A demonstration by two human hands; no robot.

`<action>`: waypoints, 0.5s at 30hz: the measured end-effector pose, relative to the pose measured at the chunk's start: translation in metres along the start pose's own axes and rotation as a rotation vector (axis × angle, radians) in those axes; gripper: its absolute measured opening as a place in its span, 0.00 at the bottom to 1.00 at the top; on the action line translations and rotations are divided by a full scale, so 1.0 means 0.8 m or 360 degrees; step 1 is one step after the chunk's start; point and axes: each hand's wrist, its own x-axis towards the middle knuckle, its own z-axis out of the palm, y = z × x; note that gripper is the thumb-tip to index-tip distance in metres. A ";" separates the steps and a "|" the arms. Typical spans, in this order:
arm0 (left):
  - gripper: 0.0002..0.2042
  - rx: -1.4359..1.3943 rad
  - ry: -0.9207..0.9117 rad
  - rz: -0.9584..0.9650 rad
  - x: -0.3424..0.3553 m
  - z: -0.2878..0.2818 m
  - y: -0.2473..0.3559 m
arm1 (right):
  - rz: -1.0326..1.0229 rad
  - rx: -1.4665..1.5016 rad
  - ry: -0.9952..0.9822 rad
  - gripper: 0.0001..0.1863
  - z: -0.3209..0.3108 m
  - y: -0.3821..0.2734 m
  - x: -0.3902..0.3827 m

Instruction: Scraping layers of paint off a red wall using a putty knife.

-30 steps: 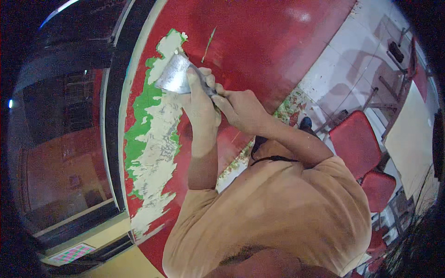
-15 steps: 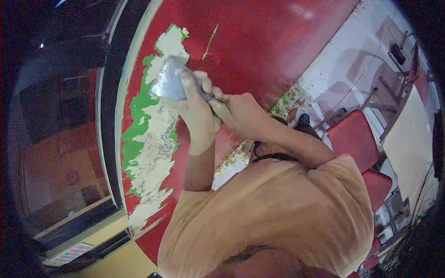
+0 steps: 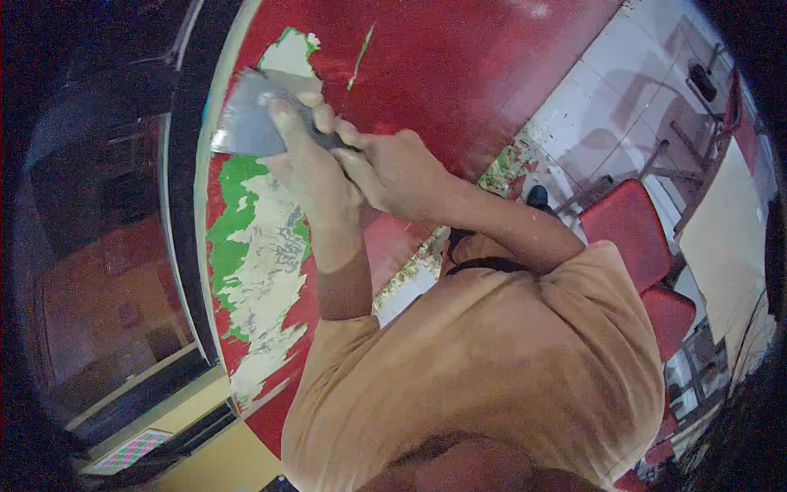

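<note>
My left hand (image 3: 316,172) is closed round a wide metal scraper (image 3: 250,115), its thumb lying on the blade. My right hand (image 3: 402,172) grips the dark handle just behind it. The blade lies against the red-painted wall (image 3: 443,57), over the upper part of a peeled strip beside the pale window edge. Below the blade this strip shows green paint (image 3: 234,205) and a cream layer (image 3: 266,262) with grey streaks. A thin peeled sliver (image 3: 362,57) is on the red paint above my hands.
A dark window (image 3: 98,246) fills the left side. Along the wall's base, paint flakes (image 3: 507,164) lie on white floor tiles (image 3: 574,107). On the right are red-seated chairs (image 3: 625,225) and a pale board (image 3: 721,246). My dark shoe (image 3: 537,197) shows near the flakes.
The scraper and both my hands have moved left and slightly up in the view, so the blade now reaches the pale window edge. The blade looks more blurred.
</note>
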 end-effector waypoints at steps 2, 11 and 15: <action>0.15 0.0000 0.0055 -0.0039 -0.005 -0.008 -0.028 | 0.0051 0.0005 -0.0060 0.17 0.005 0.022 -0.010; 0.16 -0.0018 -0.0025 -0.0196 -0.013 -0.010 -0.034 | 0.0191 0.0033 -0.0076 0.20 -0.002 0.024 -0.014; 0.15 -0.0140 0.0107 -0.0141 0.002 0.007 -0.011 | 0.0136 -0.0007 -0.0036 0.20 -0.007 0.009 0.003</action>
